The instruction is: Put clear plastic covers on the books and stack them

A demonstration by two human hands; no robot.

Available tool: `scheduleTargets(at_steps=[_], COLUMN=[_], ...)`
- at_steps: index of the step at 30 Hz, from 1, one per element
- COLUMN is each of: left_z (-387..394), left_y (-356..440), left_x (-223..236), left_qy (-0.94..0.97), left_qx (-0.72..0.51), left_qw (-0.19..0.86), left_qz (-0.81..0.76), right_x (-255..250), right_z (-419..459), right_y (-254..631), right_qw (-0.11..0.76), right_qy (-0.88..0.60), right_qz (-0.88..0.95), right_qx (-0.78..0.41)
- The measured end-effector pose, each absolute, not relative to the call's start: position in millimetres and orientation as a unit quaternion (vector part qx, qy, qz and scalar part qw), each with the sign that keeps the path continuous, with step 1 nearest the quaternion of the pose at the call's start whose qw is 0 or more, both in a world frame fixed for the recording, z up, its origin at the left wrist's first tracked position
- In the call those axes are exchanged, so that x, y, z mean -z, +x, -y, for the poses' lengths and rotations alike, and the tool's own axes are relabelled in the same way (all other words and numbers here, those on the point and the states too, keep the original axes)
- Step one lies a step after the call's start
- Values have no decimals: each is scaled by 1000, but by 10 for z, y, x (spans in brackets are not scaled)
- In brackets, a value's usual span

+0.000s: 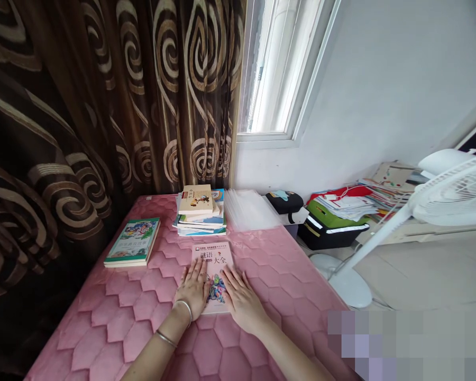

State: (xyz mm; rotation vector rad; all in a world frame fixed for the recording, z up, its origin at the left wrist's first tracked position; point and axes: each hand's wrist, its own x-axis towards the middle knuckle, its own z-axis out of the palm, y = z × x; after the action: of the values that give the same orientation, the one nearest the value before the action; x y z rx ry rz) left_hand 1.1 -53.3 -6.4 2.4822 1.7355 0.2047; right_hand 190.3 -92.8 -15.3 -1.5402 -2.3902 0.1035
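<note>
A pink book [213,260] with a cartoon cover lies flat on the pink quilted table cover [115,317]. My left hand [193,290] rests flat on the book's left lower part, fingers stretched out. My right hand [241,297] lies flat on its right lower edge, fingers spread. Neither hand grips anything. Two bangles sit on my left wrist. A stack of books [200,211] stands just beyond the pink book. A green-covered book pile [134,242] lies to the left.
Clear plastic sleeves [249,209] lie at the table's far right corner. A brown swirl curtain [83,106] hangs behind, next to a window [275,69]. A white standing fan [420,211] and cluttered papers and bags [341,214] stand at the right.
</note>
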Motion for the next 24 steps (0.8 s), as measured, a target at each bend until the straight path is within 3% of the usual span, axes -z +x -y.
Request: scheduleTargets(at_steps=[14, 24], left_z=[1200, 1259], left_y=[-13, -194], left_x=[213, 76], left_qy=[820, 844], left_qx=[-60, -31], left_qw=[25, 71], left_qz=[-569, -530], right_x=[103, 95], right_z=[946, 933], right_y=[1890, 1922], right_qw=[143, 142], right_qy=[-541, -531], right_qz=[827, 833], right_qx=[-61, -55])
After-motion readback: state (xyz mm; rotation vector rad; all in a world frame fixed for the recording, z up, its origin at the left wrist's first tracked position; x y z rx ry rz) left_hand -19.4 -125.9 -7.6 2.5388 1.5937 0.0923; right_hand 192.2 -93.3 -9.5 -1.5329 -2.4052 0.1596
